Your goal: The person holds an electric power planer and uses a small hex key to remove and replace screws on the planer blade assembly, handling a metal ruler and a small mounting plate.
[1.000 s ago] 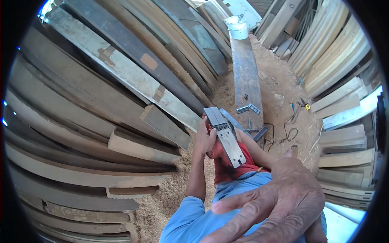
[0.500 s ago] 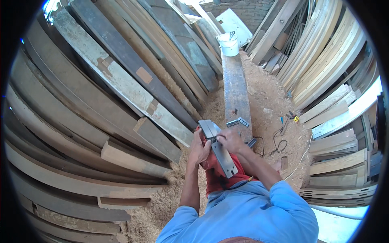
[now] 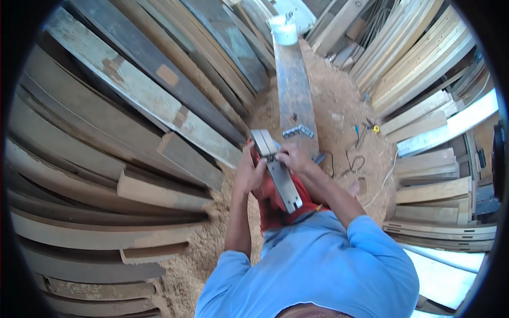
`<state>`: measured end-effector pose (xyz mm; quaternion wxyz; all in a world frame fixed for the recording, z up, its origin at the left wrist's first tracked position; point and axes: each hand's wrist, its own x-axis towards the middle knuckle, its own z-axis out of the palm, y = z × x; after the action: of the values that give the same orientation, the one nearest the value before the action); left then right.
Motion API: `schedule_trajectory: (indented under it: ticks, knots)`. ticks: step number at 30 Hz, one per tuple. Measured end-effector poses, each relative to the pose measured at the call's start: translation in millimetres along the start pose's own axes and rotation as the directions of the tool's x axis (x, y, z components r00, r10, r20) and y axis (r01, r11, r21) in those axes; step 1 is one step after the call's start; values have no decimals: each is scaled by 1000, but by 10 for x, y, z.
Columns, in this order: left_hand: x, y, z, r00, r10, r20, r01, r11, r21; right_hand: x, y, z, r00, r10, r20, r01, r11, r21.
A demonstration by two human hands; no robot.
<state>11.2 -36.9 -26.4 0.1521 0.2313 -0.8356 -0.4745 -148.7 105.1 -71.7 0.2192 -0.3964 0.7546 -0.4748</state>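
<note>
An upturned electric planer [image 3: 285,186] rests across my lap, its long metal sole facing up and a bit of red body showing at its left side. My left hand [image 3: 247,172] is wrapped round the planer's left side, with the thumb near the gap in the sole. At that gap, the fingers of my right hand [image 3: 295,157] are closed in a pinch from the right. Whatever they hold is too small to make out. Just beyond my hands, a bent metal piece with holes [image 3: 298,131] lies on a long plank [image 3: 294,90].
A white bucket [image 3: 284,33] stands on the plank's far end. Timber boards [image 3: 159,79] lean along the left, with more stacked lumber [image 3: 419,53] on the right. A dark cable [image 3: 350,161] and a yellow item [image 3: 376,129] lie on the sawdust-covered floor.
The whole view has shifted, so hands and planer appear slightly further up and left. My left hand keeps its hold, and my right fingers stay at the gap in the sole.
</note>
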Motion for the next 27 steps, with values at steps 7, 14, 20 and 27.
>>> schedule_trajectory:
  ticks: [7,14,20,27]
  knots:
    - [1,-25,-40,1000,-17,-21,19,993,113,114,-34,-99,976,-123,178,159,966,-204]
    - [23,49,-70,993,-119,-13,120,988,96,109,-171,-151,975,-135,174,172,960,-219]
    - [81,-17,-30,982,-187,-17,187,982,2,141,-81,-83,942,-287,171,325,906,-270]
    - [41,-26,-47,989,-148,-26,148,989,-12,134,-155,-93,961,-188,202,243,923,-299]
